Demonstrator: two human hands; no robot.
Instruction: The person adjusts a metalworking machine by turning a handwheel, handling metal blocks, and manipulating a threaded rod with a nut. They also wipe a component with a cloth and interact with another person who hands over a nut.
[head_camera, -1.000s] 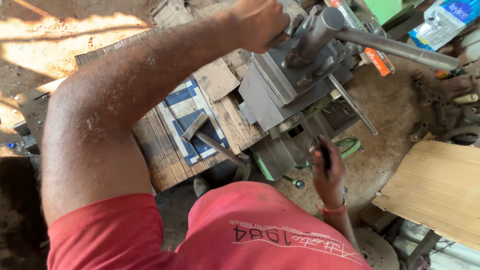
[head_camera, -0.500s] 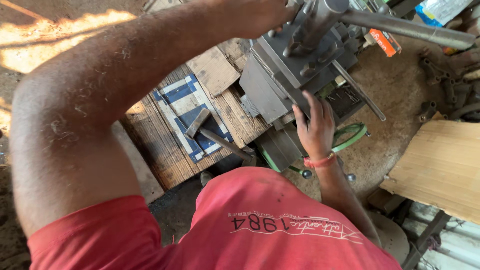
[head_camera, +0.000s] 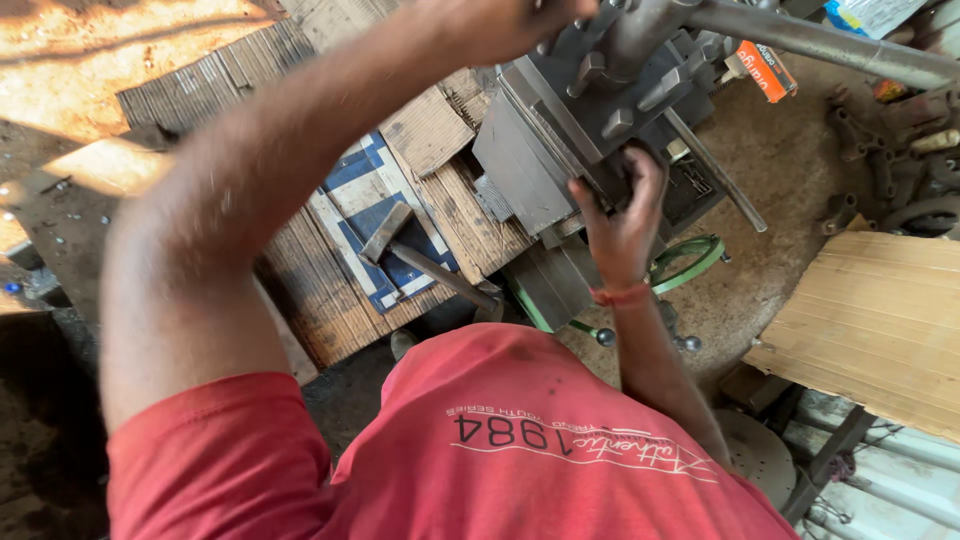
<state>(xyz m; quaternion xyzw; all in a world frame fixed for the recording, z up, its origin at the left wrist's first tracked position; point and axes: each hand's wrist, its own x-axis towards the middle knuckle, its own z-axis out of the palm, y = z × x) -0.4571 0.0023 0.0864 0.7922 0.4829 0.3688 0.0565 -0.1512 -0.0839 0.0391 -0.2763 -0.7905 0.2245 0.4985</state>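
Up top, the grey metal machine stands on the dirt floor beside wooden boards. Right hand presses its front, fingers curled against the metal. Left hand grips the long steel lever at its base. A hammer lies on the boards nearby.

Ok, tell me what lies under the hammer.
The hammer lies on a blue-and-white patterned board, itself resting on ribbed wooden planks. Whatever is beneath those is covered.
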